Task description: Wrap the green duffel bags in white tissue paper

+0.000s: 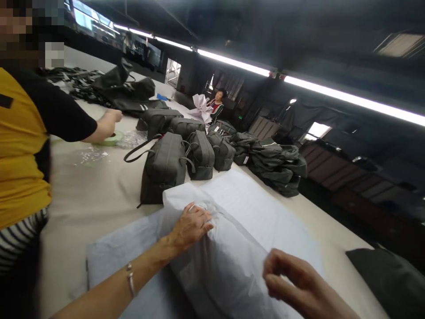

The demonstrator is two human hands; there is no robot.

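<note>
In front of me lies a bulky bundle wrapped in white tissue paper (232, 252); whatever is inside is hidden. My left hand (191, 226), with a silver bangle at the wrist, rests on top of it, fingers bent into the creased paper. Close to the bundle's right side is my right hand (292, 281), slightly blurred, its thumb and curled fingers apart and nothing visible between them. Loose sheets of tissue paper (255, 199) spread flat under and behind the bundle. Just beyond it stands a dark grey handbag (164, 166) with its handle loop out to the left.
Several more dark bags (201, 155) line the pale table (79, 195), with a heap of dark bags (277, 164) at right. A co-worker in yellow (23, 155) reaches toward a green tape roll (113, 138). Another person (217, 106) handles paper farther back. Dark material (388, 279) lies right.
</note>
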